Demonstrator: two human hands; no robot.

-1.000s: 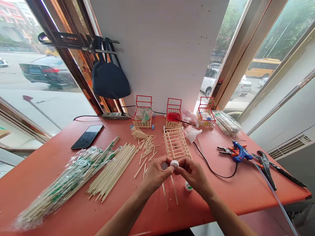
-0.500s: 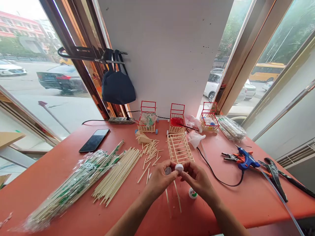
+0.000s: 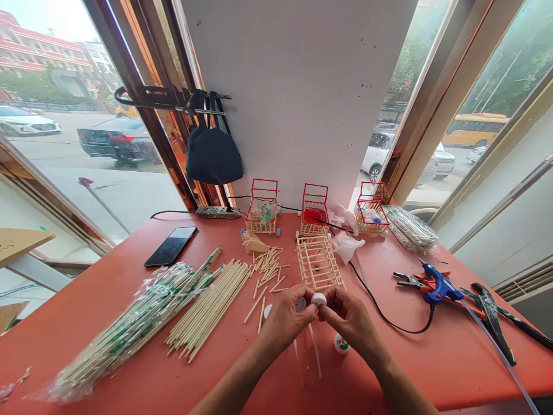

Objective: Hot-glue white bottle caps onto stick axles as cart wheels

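My left hand [image 3: 290, 314] and my right hand [image 3: 346, 311] meet at the front middle of the table, both closed on one white bottle cap [image 3: 318, 299] pinched between the fingertips. Beside the left fingers shows a second cap [image 3: 300, 304], hollow side visible; whether that hand holds it, I cannot tell. Another white cap [image 3: 268, 312] lies partly behind the left hand. A printed cap [image 3: 341, 344] rests under the right wrist. Just beyond the hands is a wooden stick frame [image 3: 319, 262]. Thin sticks [image 3: 315, 351] lie below them.
Three small stick carts [image 3: 262, 216] with red handles stand along the wall. Loose sticks [image 3: 209, 308], a bagged bundle [image 3: 125, 331] and a phone [image 3: 170, 246] lie left. To the right are a blue glue gun [image 3: 438, 283], its cord [image 3: 401, 329] and pliers [image 3: 492, 320].
The view has shifted slightly, so everything sits a little further right. Both hands keep the cap pinched in nearly the same pose.
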